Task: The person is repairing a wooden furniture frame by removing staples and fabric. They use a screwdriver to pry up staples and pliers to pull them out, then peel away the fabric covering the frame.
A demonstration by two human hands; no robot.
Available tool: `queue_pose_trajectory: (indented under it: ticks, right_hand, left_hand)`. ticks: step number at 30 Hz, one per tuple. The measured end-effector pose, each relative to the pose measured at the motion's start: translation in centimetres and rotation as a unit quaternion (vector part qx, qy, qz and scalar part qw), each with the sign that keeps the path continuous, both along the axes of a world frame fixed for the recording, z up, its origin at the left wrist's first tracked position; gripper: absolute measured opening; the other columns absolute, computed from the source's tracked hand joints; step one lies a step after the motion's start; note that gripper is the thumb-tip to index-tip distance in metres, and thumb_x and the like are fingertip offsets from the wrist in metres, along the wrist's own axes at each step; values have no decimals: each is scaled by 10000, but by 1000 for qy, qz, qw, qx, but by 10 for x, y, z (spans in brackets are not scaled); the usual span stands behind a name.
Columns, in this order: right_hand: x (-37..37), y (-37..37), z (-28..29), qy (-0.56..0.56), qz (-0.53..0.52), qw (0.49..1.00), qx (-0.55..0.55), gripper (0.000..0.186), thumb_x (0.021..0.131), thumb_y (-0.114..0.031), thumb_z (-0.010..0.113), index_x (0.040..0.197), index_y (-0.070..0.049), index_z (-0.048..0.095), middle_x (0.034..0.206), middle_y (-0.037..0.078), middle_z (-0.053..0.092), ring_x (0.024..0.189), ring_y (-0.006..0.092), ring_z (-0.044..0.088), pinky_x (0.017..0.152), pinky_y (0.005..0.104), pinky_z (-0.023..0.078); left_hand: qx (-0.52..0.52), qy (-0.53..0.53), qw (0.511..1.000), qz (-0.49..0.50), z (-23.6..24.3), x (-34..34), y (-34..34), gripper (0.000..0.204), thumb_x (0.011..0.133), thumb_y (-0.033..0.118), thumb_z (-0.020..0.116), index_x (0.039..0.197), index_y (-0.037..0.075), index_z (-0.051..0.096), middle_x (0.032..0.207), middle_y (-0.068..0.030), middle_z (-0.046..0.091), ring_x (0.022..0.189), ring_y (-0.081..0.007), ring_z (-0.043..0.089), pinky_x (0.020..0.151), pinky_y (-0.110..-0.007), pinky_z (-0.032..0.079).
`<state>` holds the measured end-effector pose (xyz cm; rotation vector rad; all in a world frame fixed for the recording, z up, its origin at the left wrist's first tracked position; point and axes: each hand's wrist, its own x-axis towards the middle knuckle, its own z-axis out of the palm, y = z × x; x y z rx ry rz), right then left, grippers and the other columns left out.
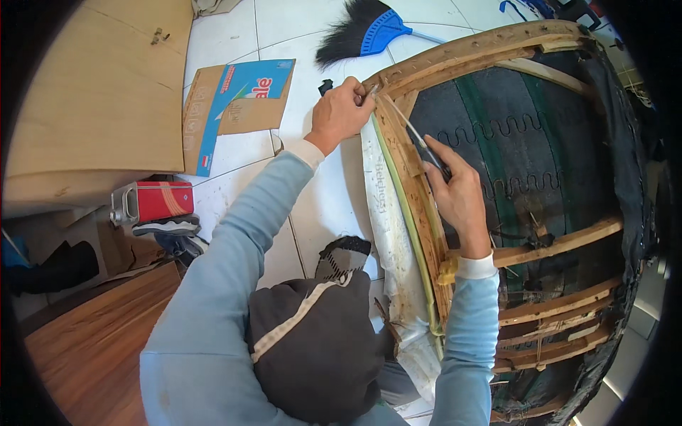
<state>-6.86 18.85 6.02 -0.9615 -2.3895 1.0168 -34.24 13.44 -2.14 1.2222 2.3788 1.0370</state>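
A wooden furniture frame [591, 231] fills the right of the head view, with dark backing, green webbing and zigzag springs. My left hand [339, 112] is closed at the upper corner of its near rail [398, 135], its fingertips pinching something small that I cannot make out. My right hand [458, 195] grips a tool with a dark handle [433, 158] and a long thin pale shaft [405, 117], which reaches up toward my left fingertips. A pale green edging strip [419, 263] and a loose white fabric [387, 270] run along the rail beside my hands.
A flattened cardboard piece [249, 110] and a blue broom head [382, 35] lie on white tiles [234, 28]. At left are a wooden cabinet [96, 92], a red can [162, 202], shoes [170, 228] and a brown wooden board [99, 341].
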Motion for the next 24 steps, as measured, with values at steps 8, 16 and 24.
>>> queue_pose_trajectory:
  ticks: [8, 16, 24]
  right_hand:
    - [-25, 23, -31, 3, 20, 999, -33, 399, 992, -127, 713, 1389, -100, 744, 1119, 234, 773, 1043, 429, 756, 913, 468, 580]
    - [-39, 35, -34, 56, 5, 998, -23, 376, 982, -48, 713, 1355, -61, 758, 1088, 216, 792, 986, 385, 782, 879, 435, 587]
    - [-22, 35, -27, 21, 16, 999, -41, 380, 964, -51, 732, 1343, -62, 764, 1039, 208, 782, 917, 358, 779, 825, 403, 581]
  left_hand:
    - [23, 5, 999, -42, -11, -14, 0, 315, 1047, 336, 659, 960, 34, 678, 780, -171, 730, 734, -367, 735, 698, -464, 563]
    - [61, -108, 986, -108, -15, -18, 0, 394, 1133, 322, 557, 905, 1, 547, 669, -104, 482, 625, -200, 439, 617, -422, 414]
    - [121, -176, 976, -48, -33, -11, 3, 364, 1156, 298, 528, 910, 30, 525, 731, -41, 426, 712, -122, 430, 659, -353, 410]
